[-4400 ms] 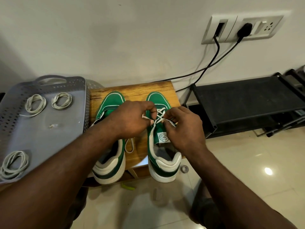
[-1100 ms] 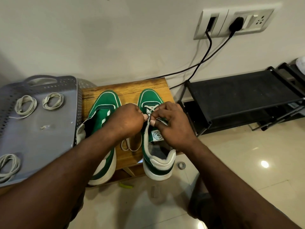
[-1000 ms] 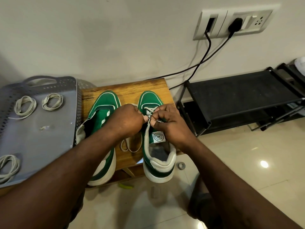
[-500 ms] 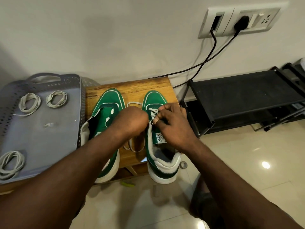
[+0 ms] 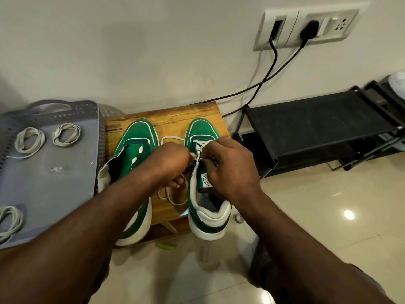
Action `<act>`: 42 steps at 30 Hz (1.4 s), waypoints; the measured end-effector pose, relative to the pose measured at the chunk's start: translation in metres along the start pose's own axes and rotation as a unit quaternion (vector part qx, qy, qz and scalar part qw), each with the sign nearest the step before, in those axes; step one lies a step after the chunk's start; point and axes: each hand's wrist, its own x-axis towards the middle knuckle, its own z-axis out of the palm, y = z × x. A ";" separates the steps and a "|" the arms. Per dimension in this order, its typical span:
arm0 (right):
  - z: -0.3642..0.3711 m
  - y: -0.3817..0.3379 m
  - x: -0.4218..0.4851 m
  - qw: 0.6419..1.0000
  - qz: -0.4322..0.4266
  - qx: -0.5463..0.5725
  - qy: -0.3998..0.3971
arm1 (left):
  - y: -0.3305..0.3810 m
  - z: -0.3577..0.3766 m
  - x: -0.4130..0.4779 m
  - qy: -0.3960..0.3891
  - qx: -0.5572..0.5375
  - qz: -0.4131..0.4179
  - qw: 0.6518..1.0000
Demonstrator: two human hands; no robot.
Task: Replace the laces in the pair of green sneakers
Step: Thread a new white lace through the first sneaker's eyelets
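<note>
Both hands (image 5: 228, 165) pinch lace (image 5: 198, 150) on rt sneaker (image 5: 203, 213)

Forearms converging, left hand (image 5: 169, 157) and right hand (image 5: 230, 165) close together, fingers pinching lace (image 5: 199, 148)

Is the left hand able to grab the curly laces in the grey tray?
Probably, once the left hand lets go of the sneaker lace: the coiled laces lie uncovered in the tray beside it.
</note>
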 end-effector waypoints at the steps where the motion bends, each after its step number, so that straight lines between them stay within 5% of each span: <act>1: 0.000 0.000 0.000 1.000 -0.008 -0.003 0.005 | 0.000 0.001 0.001 0.002 0.022 0.021 1.000; 9: 0.001 0.000 0.005 0.999 0.010 -0.007 -0.033 | -0.001 -0.003 0.000 0.004 0.031 0.081 0.996; 13: 0.000 -0.002 0.006 0.997 0.051 -0.028 -0.049 | -0.003 -0.001 -0.001 0.069 0.035 0.115 0.990; 20: -0.006 -0.001 0.006 0.991 0.124 -0.012 -0.052 | 0.003 -0.002 0.000 0.071 -0.076 0.063 0.993; 30: -0.005 0.000 0.003 0.996 0.080 -0.049 0.011 | 0.001 0.001 -0.004 0.025 -0.012 0.072 0.997; 42: -0.001 0.004 0.004 0.997 -0.009 -0.069 -0.020 | -0.001 0.001 0.003 0.034 -0.073 0.052 0.995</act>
